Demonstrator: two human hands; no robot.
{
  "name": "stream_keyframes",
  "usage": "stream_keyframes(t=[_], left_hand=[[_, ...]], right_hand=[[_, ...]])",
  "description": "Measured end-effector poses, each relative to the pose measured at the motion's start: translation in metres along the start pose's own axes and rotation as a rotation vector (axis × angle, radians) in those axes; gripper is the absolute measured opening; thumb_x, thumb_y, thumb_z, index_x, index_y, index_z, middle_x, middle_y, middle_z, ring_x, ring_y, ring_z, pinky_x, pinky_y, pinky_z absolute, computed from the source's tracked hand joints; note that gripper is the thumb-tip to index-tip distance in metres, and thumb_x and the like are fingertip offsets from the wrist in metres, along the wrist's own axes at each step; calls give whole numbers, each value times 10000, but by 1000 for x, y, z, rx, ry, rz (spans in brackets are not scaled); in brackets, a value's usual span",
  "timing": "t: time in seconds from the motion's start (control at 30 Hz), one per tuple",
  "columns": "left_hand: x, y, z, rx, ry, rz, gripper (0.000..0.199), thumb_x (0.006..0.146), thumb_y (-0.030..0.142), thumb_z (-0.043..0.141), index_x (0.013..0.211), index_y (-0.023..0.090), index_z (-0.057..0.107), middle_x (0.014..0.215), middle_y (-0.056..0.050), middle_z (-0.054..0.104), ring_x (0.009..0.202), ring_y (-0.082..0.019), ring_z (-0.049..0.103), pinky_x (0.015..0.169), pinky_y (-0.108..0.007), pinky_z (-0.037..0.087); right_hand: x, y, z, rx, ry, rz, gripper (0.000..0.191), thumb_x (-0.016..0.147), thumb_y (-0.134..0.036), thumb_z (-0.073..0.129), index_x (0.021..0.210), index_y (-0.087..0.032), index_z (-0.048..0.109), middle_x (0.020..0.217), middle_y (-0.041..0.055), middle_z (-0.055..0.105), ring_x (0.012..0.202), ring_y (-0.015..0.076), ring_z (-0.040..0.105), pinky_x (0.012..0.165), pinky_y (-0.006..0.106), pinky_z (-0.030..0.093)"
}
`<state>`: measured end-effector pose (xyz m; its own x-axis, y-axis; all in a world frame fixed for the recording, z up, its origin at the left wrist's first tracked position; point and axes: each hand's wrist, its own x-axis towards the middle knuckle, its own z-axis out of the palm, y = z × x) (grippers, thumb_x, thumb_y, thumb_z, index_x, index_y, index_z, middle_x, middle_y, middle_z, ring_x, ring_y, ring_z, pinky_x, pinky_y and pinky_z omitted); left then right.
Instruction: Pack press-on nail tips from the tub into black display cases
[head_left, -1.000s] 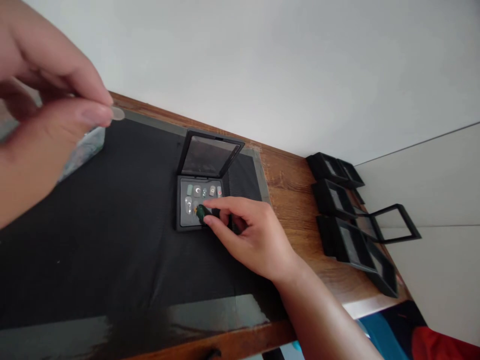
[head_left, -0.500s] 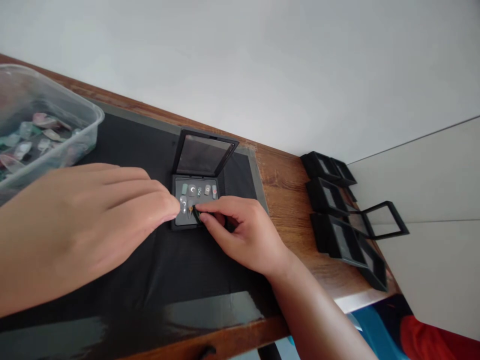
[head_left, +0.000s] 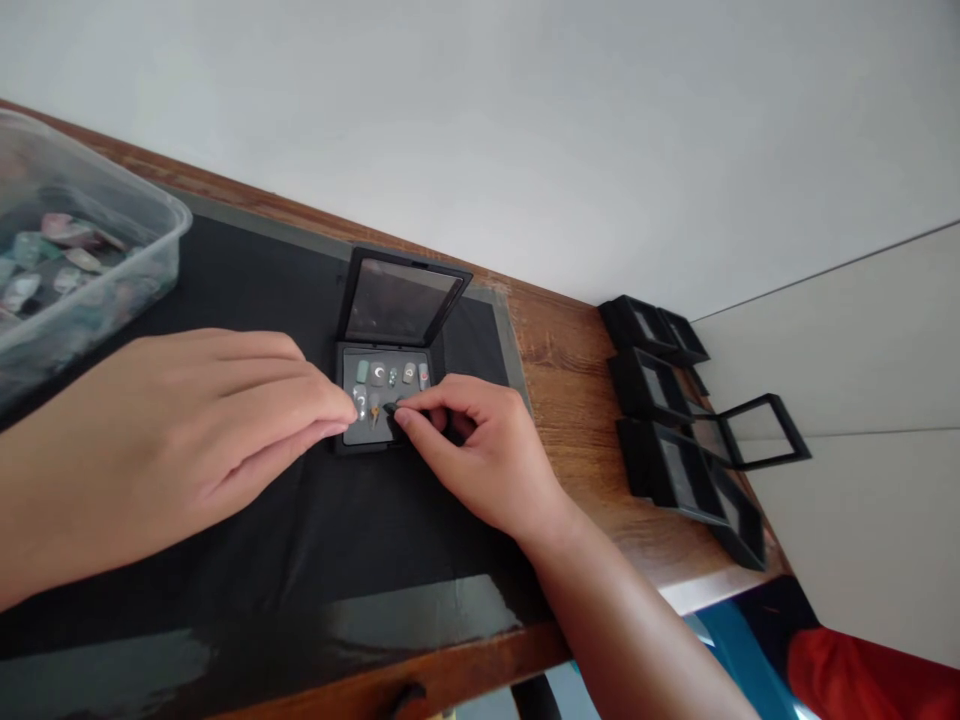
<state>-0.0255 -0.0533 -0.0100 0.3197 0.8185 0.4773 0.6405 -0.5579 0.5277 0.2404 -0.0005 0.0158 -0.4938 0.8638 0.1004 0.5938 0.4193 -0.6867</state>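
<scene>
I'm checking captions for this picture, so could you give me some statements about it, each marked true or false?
1. The small black case has its lid raised. True.
2. The left hand is inside the clear tub. False: its fingers are at the left side of the case.
3. The right hand has its fingers on a small dark piece over the case. True.
4. The case stands on bare wood. False: it is on the black covering.
5. The black boxes on the right are all shut. False: one shows a frame swung open.
</scene>
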Motion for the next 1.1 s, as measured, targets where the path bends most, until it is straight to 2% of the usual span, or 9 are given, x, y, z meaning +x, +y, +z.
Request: stream_keyframes(t=[0.07,0.13,0.3,0.43,0.6,0.83,0.97,1.1], left_hand=[[1,-3,0,94,-73,139,249,1134,305,534,1145,328,782,1021,61,810,896,-189,743,893,-358,605],[0,-7,0,143,-90,204,267,1135,254,513,1197,317,764,1049,49,809,922,-192,748,909,-367,617],[-1,-13,-1,230,-52,316,222,1121,206,562,1236,261,745,1070,37,808,983,-177,739,956,-359,637],[0,-14,-2,269,-6,418,253,1116,187,564,1267,239,760,1103,15,815,1045,-190,730,996,-349,633],[1,-13,-1,263,1,425,239,1126,180,554,1232,228,762,1083,6,807,1025,-187,717,967,-339,621],[1,-13,-3,257,-12,433,220,1110,165,571,1240,211,742,1066,9,803,1019,-174,726,976,-321,608],[2,-12,-4,234,-24,407,210,1118,164,570,1259,203,721,1077,13,802,1024,-163,724,969,-308,594],[3,-10,-3,207,-28,365,193,1127,172,564,1225,225,721,1077,32,797,992,-151,713,939,-299,574]], right_hand=[[1,1,0,48,-8,56,157,955,-235,751,860,-195,869,686,-18,689,616,98,544,590,250,396],[2,1,0,96,-10,107,173,943,-273,751,839,-193,864,655,-23,662,597,95,521,563,245,376],[4,1,-1,163,-12,170,229,917,-331,743,801,-169,856,665,4,698,582,93,503,534,240,356],[7,2,-4,282,-61,256,254,880,-388,770,795,-161,844,623,-12,632,554,84,435,512,242,313],[12,7,-8,355,-82,333,300,837,-458,806,834,-158,815,622,-29,569,580,93,426,535,247,314],[11,8,-11,286,-129,301,271,873,-418,792,942,-157,821,628,-68,515,553,76,383,515,244,272],[6,7,-8,208,-118,233,218,885,-377,800,963,-174,815,627,-84,482,543,74,383,512,241,285],[1,3,-2,77,-65,103,94,903,-263,760,873,-181,793,652,-66,538,571,74,444,545,237,332]])
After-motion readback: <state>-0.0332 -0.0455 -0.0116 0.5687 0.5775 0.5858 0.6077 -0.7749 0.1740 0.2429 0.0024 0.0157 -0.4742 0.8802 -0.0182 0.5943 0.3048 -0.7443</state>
